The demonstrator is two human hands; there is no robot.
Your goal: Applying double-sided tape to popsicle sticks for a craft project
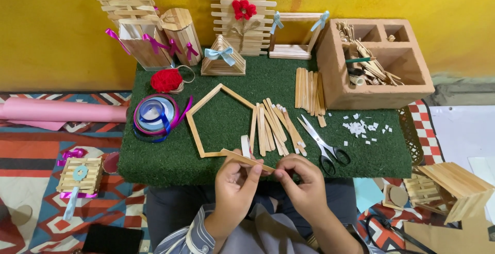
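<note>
Nearest the camera, both forearms in striped sleeves rise from the lap and meet at the near edge of the green turf-covered tabletop. The left hand is curled, thumb and fingertips pinching the left part of a flat wooden craft stick that lies slanted from ten o'clock down to four o'clock. The right hand is also curled, its fingertips closed on the stick's right end; the two hands almost touch. The stick hangs just over the tabletop's near edge, at the bottom corner of a pentagon-shaped frame of wooden sticks lying flat on the turf.

At two o'clock from the hands, grey-handled scissors lie open-bladed, with a loose fan of wooden sticks between them and the frame. Small white paper scraps are scattered further right, where bare turf leaves some room.

At ten o'clock sits a spool of blue and purple ribbon, with a red yarn ball behind it.

Farthest, against the yellow wall, stand finished stick models and a terracotta block with compartments holding stick offcuts.
</note>
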